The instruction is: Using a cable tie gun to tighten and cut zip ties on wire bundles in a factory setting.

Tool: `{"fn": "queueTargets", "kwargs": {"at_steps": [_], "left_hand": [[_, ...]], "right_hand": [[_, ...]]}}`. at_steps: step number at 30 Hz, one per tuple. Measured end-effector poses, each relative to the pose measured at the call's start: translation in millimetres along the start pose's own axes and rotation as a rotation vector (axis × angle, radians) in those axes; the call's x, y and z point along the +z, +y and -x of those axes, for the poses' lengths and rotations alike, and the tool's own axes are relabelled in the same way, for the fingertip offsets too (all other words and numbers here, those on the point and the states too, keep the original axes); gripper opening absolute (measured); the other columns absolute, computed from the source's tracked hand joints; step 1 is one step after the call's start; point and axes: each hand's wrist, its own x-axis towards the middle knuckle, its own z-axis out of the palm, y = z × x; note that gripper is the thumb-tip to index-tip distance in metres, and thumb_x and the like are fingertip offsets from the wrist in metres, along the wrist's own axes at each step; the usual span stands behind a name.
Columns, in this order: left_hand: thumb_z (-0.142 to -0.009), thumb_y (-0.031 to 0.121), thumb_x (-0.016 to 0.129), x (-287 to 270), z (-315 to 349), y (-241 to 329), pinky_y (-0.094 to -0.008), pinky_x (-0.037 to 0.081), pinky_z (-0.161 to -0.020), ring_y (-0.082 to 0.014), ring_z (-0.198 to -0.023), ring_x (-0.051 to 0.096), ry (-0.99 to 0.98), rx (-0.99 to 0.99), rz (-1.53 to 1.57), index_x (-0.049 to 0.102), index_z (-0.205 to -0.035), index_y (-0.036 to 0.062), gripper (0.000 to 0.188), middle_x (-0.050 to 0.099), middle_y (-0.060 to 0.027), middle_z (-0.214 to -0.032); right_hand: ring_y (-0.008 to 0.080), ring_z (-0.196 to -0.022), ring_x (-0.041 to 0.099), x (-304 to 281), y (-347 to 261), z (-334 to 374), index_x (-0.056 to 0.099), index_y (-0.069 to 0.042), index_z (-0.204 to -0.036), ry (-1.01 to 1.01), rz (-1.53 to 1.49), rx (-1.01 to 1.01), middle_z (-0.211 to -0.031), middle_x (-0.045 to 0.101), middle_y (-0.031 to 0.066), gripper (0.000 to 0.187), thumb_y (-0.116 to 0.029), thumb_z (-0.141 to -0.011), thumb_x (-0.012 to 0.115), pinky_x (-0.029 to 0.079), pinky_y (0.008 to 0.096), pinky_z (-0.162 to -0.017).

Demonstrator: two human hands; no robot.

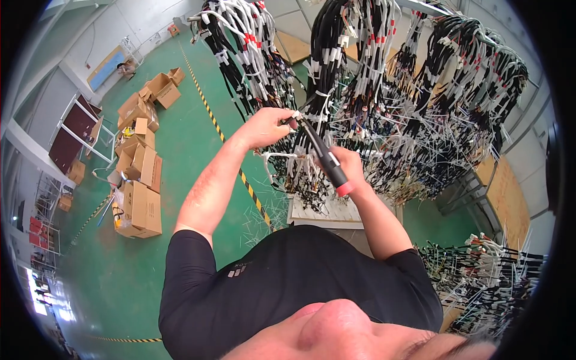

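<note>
1. Between our two hands, a black handheld tool (326,156) lies at a slant, its red end low toward the right and its narrow tip up toward the left
2. Our right hand (350,167) has its grip wrapped around the body of this tool, just above the red end
3. Our left hand (267,128) is at the tip, fingers curled inward beside a small white piece (296,114); we cannot tell whether its grip is clenched on that piece or only touches it
4. Just beyond our hands hang thick bundles of cables: a white bundle (246,36) with red bands at the left, a black bundle (327,60) in the middle and a wide mixed bundle (474,54) at the right
5. Below the hanging strands, near our body, we see a pale flat surface (318,217)
6. At our lower right lies another heap of cables (480,273)
7. Off to our left, cardboard boxes (145,207) stand in a row on the green floor (186,156), beside a yellow-and-black stripe (207,103)
</note>
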Motion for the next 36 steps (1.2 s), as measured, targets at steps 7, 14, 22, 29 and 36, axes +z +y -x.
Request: {"fn": "queueTargets", "kwargs": {"at_steps": [7,14,22,29,36], "left_hand": [[-0.096,0.009,0.067,31,-12,-40,-0.0253,0.049,-0.081,-0.0050,-0.085,0.057,0.052,0.056,0.358,0.065,-0.140,0.0005,0.045,0.071,0.0019,-0.094],[-0.092,0.001,0.073,65,15,-57,-0.0285,0.050,-0.092,-0.0109,-0.105,0.064,-0.048,0.177,0.674,0.052,-0.153,0.0052,0.064,0.062,0.0034,-0.099],[-0.101,0.021,0.069,150,8,-124,-0.0415,0.055,-0.094,-0.0342,-0.109,0.072,0.292,0.176,0.086,0.053,-0.134,0.0099,0.038,0.072,-0.0119,-0.114],[-0.106,0.007,0.062,140,-14,-128,-0.0283,0.058,-0.074,-0.0150,-0.093,0.074,0.157,0.046,0.516,0.058,-0.141,0.0040,0.036,0.074,-0.0072,-0.110],[-0.096,0.019,0.079,202,26,-140,-0.0298,0.056,-0.077,-0.0203,-0.093,0.070,0.699,-0.008,0.086,0.058,-0.125,0.0024,0.039,0.061,-0.0120,-0.122]], "right_hand": [[0.0338,-0.126,0.055,18,16,30,0.061,-0.009,-0.122,0.185,0.463,-0.328,-0.121,0.058,0.0104,0.043,-0.009,-0.080,0.069,0.031,0.0576,-0.121],[0.0398,-0.111,0.059,28,37,68,0.056,0.000,-0.122,0.337,0.197,-0.194,-0.121,0.060,0.0190,0.050,0.001,-0.075,0.074,0.049,0.0457,-0.099],[0.0312,-0.093,0.059,7,71,149,0.059,-0.004,-0.117,0.329,0.096,0.232,-0.103,0.059,0.0127,0.040,-0.001,-0.081,0.078,0.050,0.0379,-0.087],[0.0295,-0.091,0.061,13,61,196,0.061,-0.004,-0.114,0.213,-0.013,0.309,-0.100,0.060,0.0124,0.037,-0.006,-0.080,0.077,0.051,0.0376,-0.085],[0.0378,-0.105,0.064,20,37,187,0.063,-0.003,-0.121,0.021,0.033,0.267,-0.111,0.065,0.0172,0.041,-0.003,-0.081,0.071,0.054,0.0423,-0.091]]}}
